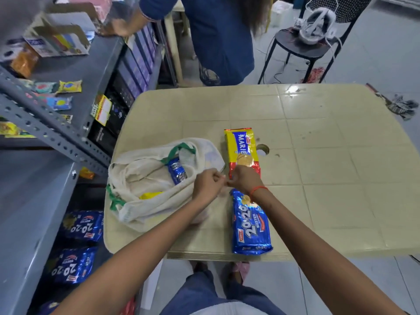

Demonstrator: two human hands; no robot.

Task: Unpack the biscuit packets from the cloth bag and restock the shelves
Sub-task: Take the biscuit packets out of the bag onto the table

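A white cloth bag (145,178) with green trim lies open on the left part of the beige table (318,155). Inside it show a blue biscuit packet (177,172) and a yellow packet (150,195). A yellow and red Marie packet (241,146) and a blue 20-20 butter packet (250,226) lie on the table right of the bag. My left hand (208,185) pinches the bag's right rim. My right hand (244,178), fingers closed, meets it at the same rim and covers the Marie packet's near end.
A grey metal shelf rack (52,130) stands left of the table, with blue 20-20 packets (84,225) on a low shelf and small packets higher up. Another person (218,30) stands beyond the table. A black chair (302,44) is at the back right.
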